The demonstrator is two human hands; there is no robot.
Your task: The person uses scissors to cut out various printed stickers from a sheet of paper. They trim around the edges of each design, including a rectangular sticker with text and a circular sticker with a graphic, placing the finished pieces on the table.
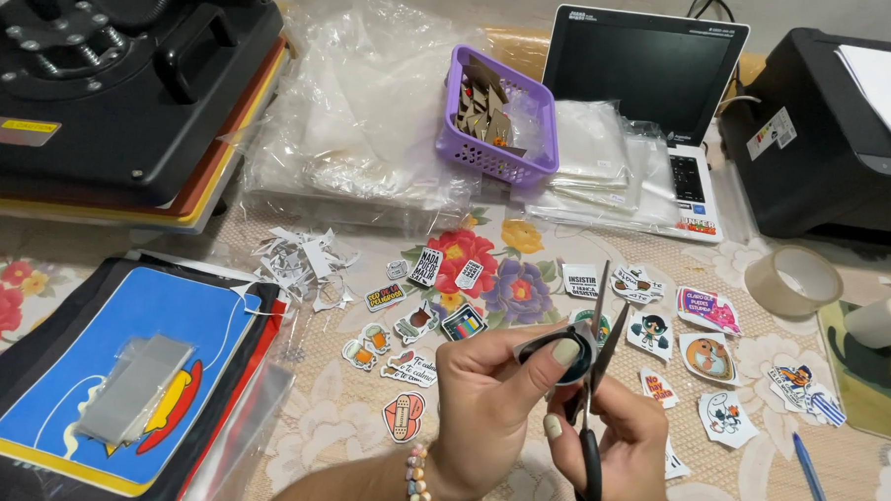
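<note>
Right hand grips the black scissors by the lower handle loop, blades pointing up and slightly parted, wrist low near the frame's bottom edge. Left hand, beaded bracelet at the wrist, closes thumb and fingers on a small sticker held right against the blades; how much of it is trimmed cannot be told, since fingers hide most of it. Judging by the spread, much cutting looks done: many cut stickers lie loose on the floral tablecloth just beyond both hands, and a heap of white paper offcuts sits further left. Beyond these stand a purple basket, stacked plastic sleeves and a laptop. A tape roll lies to the right, a heat press far left.
</note>
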